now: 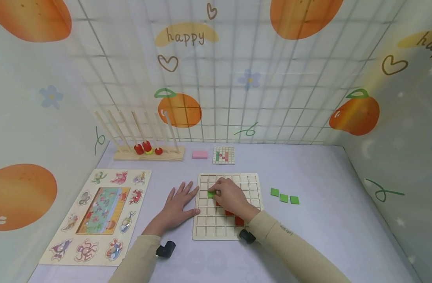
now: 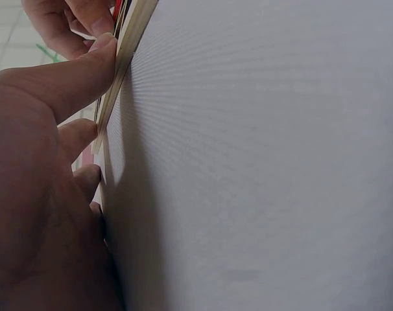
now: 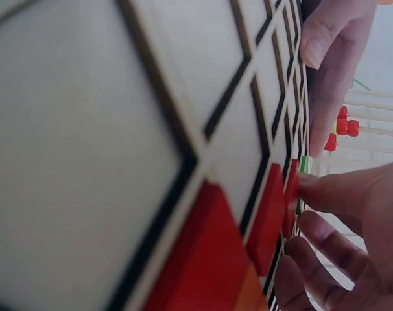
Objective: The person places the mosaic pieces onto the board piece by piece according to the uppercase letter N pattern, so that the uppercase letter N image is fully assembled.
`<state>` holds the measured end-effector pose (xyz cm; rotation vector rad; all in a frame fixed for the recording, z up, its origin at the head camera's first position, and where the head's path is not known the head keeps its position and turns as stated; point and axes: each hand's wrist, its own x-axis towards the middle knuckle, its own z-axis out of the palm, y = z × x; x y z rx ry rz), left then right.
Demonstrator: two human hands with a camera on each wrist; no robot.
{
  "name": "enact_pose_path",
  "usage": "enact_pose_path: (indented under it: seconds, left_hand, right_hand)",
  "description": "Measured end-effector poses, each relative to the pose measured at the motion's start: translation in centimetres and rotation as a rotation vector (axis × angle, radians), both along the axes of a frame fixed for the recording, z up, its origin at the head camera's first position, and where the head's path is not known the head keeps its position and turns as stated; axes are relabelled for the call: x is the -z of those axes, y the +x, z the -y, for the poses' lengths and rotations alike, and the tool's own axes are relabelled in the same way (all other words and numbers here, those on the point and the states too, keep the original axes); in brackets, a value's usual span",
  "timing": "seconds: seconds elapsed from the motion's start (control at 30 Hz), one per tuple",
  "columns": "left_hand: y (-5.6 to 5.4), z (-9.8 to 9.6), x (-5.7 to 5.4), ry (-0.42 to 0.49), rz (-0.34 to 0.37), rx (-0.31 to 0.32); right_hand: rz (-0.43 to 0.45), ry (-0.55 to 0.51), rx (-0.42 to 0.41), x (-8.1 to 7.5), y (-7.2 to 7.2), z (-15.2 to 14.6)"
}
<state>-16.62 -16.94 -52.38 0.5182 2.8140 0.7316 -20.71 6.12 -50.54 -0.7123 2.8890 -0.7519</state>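
Observation:
A wooden grid board (image 1: pixel 209 232) lies on the table in front of me. My right hand (image 1: pixel 231 196) reaches over it, thumb and fingertips at a green square tile (image 1: pixel 211 194) in the upper left of the grid. The right wrist view shows that green tile (image 3: pixel 304 164) edge-on by the thumb, partly hidden. Red square tiles (image 1: pixel 239 221) sit in cells running diagonally down to the right, partly covered by the right hand. My left hand (image 1: pixel 177 206) is spread on the table, its thumb (image 2: pixel 86 78) against the board's left edge.
Three loose green tiles (image 1: pixel 284 198) lie right of the board. Behind it are a small pattern card (image 1: pixel 223 155), a pink block (image 1: pixel 200 155) and a pegged wooden stand (image 1: pixel 166 154) with red and yellow beads. A sea-animal puzzle board (image 1: pixel 69 204) lies at the left.

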Motion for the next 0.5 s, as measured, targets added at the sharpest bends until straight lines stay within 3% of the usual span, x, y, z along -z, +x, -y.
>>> enact_pose_path:
  seconds: [0.5]
  left_hand:
    - [-0.04,0.03,0.02,0.001,0.005,-0.003]
  right_hand:
    - [0.014,-0.013,0.023,-0.08,0.20,0.03]
